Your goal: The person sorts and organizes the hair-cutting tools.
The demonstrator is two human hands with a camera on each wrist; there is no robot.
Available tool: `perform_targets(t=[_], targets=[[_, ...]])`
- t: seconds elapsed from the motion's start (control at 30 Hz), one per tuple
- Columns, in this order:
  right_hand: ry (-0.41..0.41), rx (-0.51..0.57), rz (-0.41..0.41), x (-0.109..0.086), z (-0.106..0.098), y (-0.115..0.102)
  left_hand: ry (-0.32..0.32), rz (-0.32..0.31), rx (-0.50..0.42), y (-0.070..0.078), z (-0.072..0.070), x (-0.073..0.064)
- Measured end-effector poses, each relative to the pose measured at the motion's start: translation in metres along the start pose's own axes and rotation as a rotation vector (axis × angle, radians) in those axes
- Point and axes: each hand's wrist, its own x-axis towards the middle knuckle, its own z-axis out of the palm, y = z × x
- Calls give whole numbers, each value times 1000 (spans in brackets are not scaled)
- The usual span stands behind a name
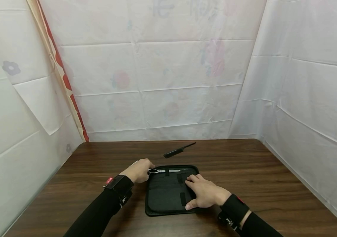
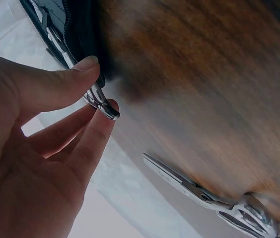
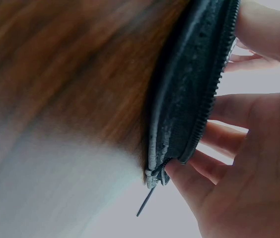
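Note:
A black zip case [image 1: 165, 197] lies unfolded on the wooden table. Silver scissors [image 1: 174, 171] lie along its far side, their blades passing under a black elastic loop [image 1: 167, 171]. At the case's far left corner, my left hand [image 1: 139, 170] pinches the scissors' handle [image 2: 96, 95] between thumb and fingers. My right hand [image 1: 207, 192] rests on the right side of the case, its fingers spread over the zipped edge [image 3: 209, 99]. A second pair of silver scissors [image 2: 179, 183] lies on the table beside my left hand, mostly hidden by it in the head view.
A black tail comb [image 1: 173, 153] lies on the table [image 1: 103, 154] beyond the case. White patterned sheets [image 1: 156, 82] hang behind the table and at both sides. More empty-looking loops [image 1: 183, 198] show on the case's inner right side.

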Motion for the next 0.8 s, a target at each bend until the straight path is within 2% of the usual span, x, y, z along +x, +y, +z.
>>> perform_targets(t=[0.3,0.7,0.8], targets=[[5,-4,-2,0,0,-1,14,-14,-83,0,-3,0],[10,-5,-3,-1,-2,-2,24,-54,-43,3,-2,1],[11,-4,-1,-2,-3,-2,27,-59,-68,6,-2,3]])
